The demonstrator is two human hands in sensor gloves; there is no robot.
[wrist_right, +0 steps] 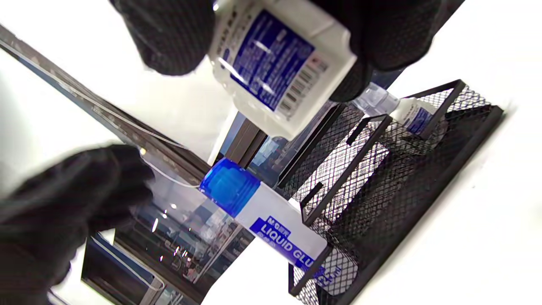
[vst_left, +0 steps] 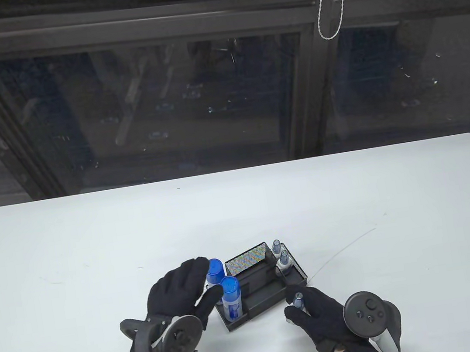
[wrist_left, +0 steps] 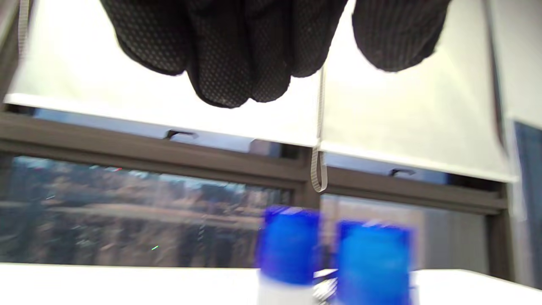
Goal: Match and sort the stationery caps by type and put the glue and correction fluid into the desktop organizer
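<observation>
A black mesh organizer (vst_left: 275,295) (wrist_right: 427,178) stands near the table's front edge. Two blue-capped glue bottles (vst_left: 230,295) (wrist_left: 372,258) (wrist_right: 262,212) stand upright in its left end. Two correction fluid bottles (vst_left: 283,260) (wrist_right: 408,113) stand in its right compartment. My left hand (vst_left: 204,281) (wrist_left: 296,55) is just left of the glue bottles, fingers straight beside the blue caps and holding nothing. My right hand (vst_left: 296,304) (wrist_right: 275,46) is at the organizer's front right corner and grips a third white correction fluid bottle (vst_left: 299,300) (wrist_right: 275,67) between its fingers and thumb.
The white table (vst_left: 96,249) stretches wide to the left, right and behind the organizer. Behind the table's far edge runs a dark window wall with a blind cord (vst_left: 327,8). The organizer's middle compartments (vst_left: 260,284) hold nothing visible.
</observation>
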